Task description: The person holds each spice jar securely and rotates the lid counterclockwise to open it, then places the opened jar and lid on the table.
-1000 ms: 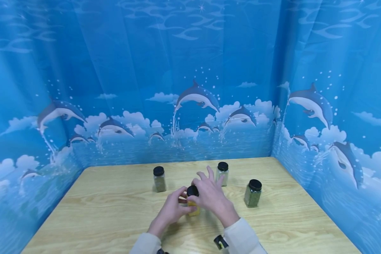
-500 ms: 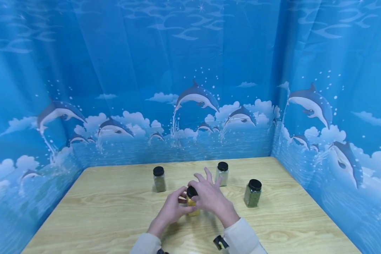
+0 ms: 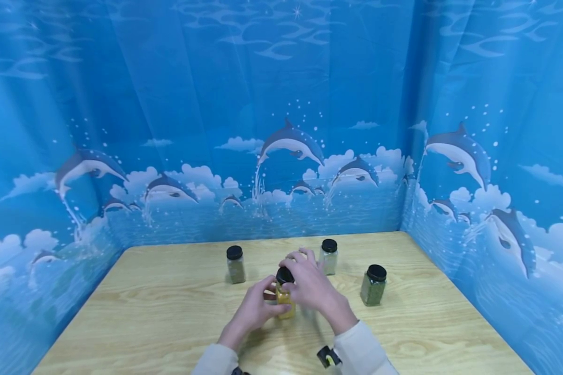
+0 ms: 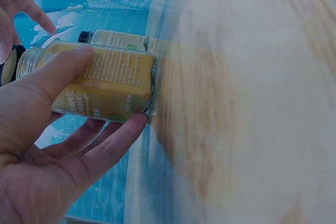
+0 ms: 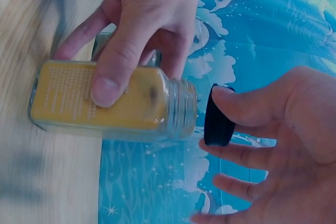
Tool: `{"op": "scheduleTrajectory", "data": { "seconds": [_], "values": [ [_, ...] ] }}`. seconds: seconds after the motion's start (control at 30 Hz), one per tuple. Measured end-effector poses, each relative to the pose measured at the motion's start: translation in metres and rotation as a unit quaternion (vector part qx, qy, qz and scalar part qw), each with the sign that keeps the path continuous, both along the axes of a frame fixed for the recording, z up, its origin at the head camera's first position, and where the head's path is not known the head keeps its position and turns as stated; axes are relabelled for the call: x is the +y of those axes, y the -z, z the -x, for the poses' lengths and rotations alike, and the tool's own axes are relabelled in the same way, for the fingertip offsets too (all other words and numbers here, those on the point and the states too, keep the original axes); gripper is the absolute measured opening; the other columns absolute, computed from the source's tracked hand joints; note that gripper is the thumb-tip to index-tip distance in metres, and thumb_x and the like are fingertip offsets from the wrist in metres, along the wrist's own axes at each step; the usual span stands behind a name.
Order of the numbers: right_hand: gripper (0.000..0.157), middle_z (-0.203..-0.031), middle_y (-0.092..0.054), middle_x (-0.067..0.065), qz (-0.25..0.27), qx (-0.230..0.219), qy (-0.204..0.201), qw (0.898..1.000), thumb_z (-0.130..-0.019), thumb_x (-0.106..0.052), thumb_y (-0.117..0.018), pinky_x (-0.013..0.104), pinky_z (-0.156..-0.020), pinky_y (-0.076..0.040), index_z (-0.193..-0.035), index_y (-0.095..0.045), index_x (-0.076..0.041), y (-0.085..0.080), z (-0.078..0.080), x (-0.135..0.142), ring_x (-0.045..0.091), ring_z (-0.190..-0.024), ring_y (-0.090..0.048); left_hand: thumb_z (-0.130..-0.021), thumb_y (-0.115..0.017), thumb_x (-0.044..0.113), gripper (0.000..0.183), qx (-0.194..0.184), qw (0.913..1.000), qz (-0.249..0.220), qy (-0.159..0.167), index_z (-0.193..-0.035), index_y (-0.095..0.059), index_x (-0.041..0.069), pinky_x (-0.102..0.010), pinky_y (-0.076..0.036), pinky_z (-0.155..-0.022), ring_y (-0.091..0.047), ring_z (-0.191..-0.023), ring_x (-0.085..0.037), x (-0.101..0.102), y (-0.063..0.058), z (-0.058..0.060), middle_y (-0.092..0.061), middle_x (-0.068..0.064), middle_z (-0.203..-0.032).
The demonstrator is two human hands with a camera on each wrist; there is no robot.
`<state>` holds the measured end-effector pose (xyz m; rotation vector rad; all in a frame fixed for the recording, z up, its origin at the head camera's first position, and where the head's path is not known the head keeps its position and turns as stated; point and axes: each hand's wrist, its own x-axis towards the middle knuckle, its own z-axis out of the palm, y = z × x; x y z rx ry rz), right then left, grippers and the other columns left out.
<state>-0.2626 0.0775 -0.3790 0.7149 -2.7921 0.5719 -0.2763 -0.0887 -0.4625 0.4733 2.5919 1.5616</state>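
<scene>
A square glass spice jar [image 4: 118, 77] of yellow powder, its label reading partly as turmeric powder, stands upright on the table near the middle. My left hand [image 3: 252, 312] grips its body, thumb [image 5: 109, 85] on one face and fingers on the opposite side. With thumb and fingertips my right hand [image 3: 313, 287] pinches the black screw lid [image 5: 219, 121] by its edge. In the right wrist view the lid is off the jar, a small gap from the bare threaded neck [image 5: 184, 109].
Behind the hands stand two lidded spice jars, a greyish-green one [image 3: 236, 268] at left and a pale one [image 3: 329, 258] at right. A dark green jar [image 3: 373, 286] is farther right. A dolphin-print curtain [image 3: 262, 208] borders the wooden table [image 3: 145, 302].
My right hand has raised the lid from the jar's mouth, and its outer fingers have drawn in. The left hand and the jar have stayed in place.
</scene>
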Motion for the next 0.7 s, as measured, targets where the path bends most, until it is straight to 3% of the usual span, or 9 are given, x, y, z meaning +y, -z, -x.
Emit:
{"op": "scheduleTrajectory", "data": {
  "seconds": [0.13,0.3,0.4,0.7],
  "values": [
    [0.044,-0.122,-0.060,0.003,0.012,0.004,0.001,1.000,-0.083,-0.017,-0.072,0.051,-0.096,-0.045,-0.125,-0.059,-0.016,-0.002,0.004,0.007,0.032,-0.123,-0.043,-0.072,-0.082,0.027,0.044,-0.002,1.0000,-0.001,-0.003,-0.110,-0.059,0.027,-0.038,-0.058,-0.082,-0.066,-0.098,-0.024,0.001,0.000,0.000,-0.062,-0.008,-0.111],
    [0.043,-0.116,-0.060,0.005,0.018,-0.005,0.014,1.000,-0.084,-0.010,-0.069,0.048,-0.089,-0.047,-0.125,-0.060,-0.022,-0.003,0.009,0.018,0.031,-0.112,-0.047,-0.071,-0.082,0.031,0.046,0.000,1.0000,0.007,-0.007,-0.110,-0.059,0.027,-0.038,-0.058,-0.082,-0.065,-0.098,-0.023,0.001,0.002,0.001,-0.063,-0.009,-0.112],
    [0.040,-0.112,-0.060,0.008,0.023,-0.011,0.017,1.000,-0.084,-0.006,-0.068,0.047,-0.085,-0.047,-0.121,-0.062,-0.019,-0.002,0.012,0.022,0.031,-0.105,-0.050,-0.070,-0.082,0.032,0.047,-0.004,0.9999,0.010,-0.009,-0.110,-0.059,0.027,-0.039,-0.058,-0.083,-0.065,-0.098,-0.023,0.001,0.002,0.001,-0.063,-0.008,-0.112],
    [0.036,-0.108,-0.065,0.009,0.042,-0.040,0.028,0.998,-0.078,-0.012,-0.076,0.046,-0.093,-0.051,-0.111,-0.062,-0.010,0.003,0.023,0.032,0.028,-0.106,-0.059,-0.069,-0.083,0.031,0.048,-0.009,0.9999,0.008,-0.012,-0.112,-0.059,0.028,-0.040,-0.058,-0.083,-0.065,-0.099,-0.023,0.001,0.001,0.000,-0.062,-0.009,-0.113]
  ]
}}
